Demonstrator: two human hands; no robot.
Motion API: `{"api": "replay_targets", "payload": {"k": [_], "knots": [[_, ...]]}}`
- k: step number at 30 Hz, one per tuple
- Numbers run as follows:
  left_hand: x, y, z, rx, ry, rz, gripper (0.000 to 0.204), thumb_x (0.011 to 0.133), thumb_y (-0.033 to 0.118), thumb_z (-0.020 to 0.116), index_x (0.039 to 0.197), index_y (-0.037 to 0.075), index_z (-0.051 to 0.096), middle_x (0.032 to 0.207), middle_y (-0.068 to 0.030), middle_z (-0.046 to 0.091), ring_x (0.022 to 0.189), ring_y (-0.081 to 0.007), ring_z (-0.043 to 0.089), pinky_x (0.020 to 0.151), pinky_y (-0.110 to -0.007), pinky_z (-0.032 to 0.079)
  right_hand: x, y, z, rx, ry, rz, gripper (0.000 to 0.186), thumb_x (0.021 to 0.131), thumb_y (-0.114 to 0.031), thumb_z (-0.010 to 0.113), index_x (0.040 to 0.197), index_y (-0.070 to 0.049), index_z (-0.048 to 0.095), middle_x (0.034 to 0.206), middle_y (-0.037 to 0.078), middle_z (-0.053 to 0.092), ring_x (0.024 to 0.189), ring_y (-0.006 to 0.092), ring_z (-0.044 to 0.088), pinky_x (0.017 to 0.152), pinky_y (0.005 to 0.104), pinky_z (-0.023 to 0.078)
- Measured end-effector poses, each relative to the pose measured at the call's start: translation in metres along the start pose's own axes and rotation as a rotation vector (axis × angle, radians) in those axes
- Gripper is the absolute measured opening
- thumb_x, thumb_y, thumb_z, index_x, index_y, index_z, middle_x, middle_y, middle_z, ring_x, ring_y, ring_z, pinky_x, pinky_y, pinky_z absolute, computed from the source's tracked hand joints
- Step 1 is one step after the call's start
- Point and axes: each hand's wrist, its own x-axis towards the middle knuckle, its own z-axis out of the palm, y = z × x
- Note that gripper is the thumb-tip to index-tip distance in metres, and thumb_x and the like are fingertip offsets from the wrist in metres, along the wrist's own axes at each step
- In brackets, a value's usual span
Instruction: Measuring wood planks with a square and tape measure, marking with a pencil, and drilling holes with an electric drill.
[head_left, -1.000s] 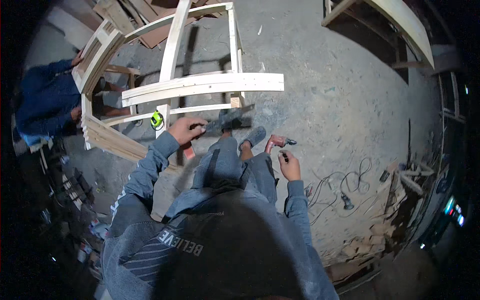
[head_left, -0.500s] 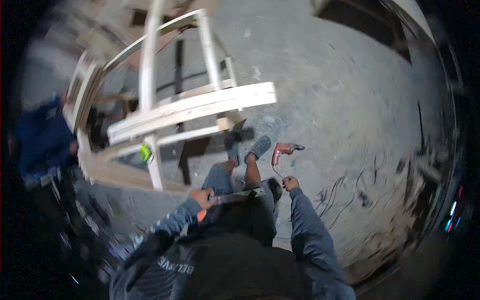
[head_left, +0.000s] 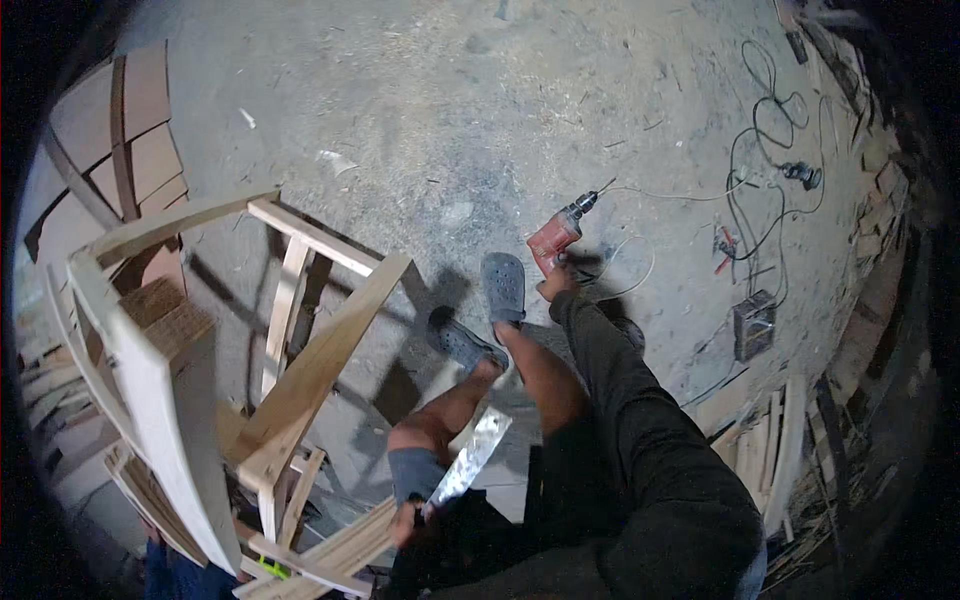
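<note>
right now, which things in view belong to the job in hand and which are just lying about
Likely in the job:
- red drill, in the right hand
- metal blade, in the left hand
- wooden frame alongside

Apparently just lying about:
- dark boxy item
- flat panels
- wood scraps

Frame point(head_left: 325, 370) left, drill point(head_left: 556, 238) centre, cables point(head_left: 731, 165) right

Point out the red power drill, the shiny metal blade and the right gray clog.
Red power drill point(head_left: 553, 241): head view, on its body.
Shiny metal blade point(head_left: 471, 458): head view, on its flat face.
Right gray clog point(head_left: 503, 288): head view, on its upper.
</note>
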Motion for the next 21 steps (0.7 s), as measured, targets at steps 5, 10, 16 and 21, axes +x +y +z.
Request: {"api": "replay_targets", "payload": {"k": [5,10,16,21], "knots": [[0.020,-0.013,-0.005,-0.048,-0.082,-0.080,0.032,0.079,0.040,0.079,0.071,0.012,0.068,0.059,-0.0046,0.059,0.050,-0.0261,0.055,0.049,-0.039,0.043,0.052,0.020,0.047,0.034,0.223,-0.096,0.072,0.071,-0.037,0.080,0.130,-0.001,0.058,0.125,0.026,0.063,0.123,0.0395,0.059,0.105,0.0490,0.048],[0.025,-0.021,-0.009,-0.084,-0.094,-0.107,0.030,0.081,0.040,0.079,0.073,0.012,0.069,0.059,-0.0045,0.059,0.050,-0.0249,0.056,0.048,-0.038,0.044,0.052,0.025,0.035,0.087,-0.009,-0.044,0.072,0.073,-0.039,0.077,0.131,-0.001,0.057,0.127,0.023,0.063,0.120,0.0378,0.063,0.099,0.0487,0.052],[0.022,-0.008,-0.017,-0.165,-0.034,-0.041,0.029,0.083,0.039,0.079,0.076,0.012,0.071,0.058,-0.0043,0.059,0.049,-0.0234,0.056,0.048,-0.036,0.044,-0.017,-0.025,-0.074,-0.313,0.024,-0.261,0.060,0.082,-0.044,0.068,0.131,-0.009,0.064,0.113,0.014,0.073,0.109,0.0318,0.070,0.090,0.0453,0.057],[0.014,0.024,-0.044,-0.343,0.046,0.109,0.028,0.085,0.038,0.079,0.078,0.012,0.073,0.058,-0.0041,0.059,0.049,-0.0222,0.056,0.047,-0.035,0.044,-0.142,-0.055,-0.165,-0.464,-0.072,-0.597,0.049,0.087,-0.047,0.065,0.129,-0.022,0.068,0.124,0.013,0.071,0.119,0.0315,0.067,0.095,0.0431,0.055]]}}
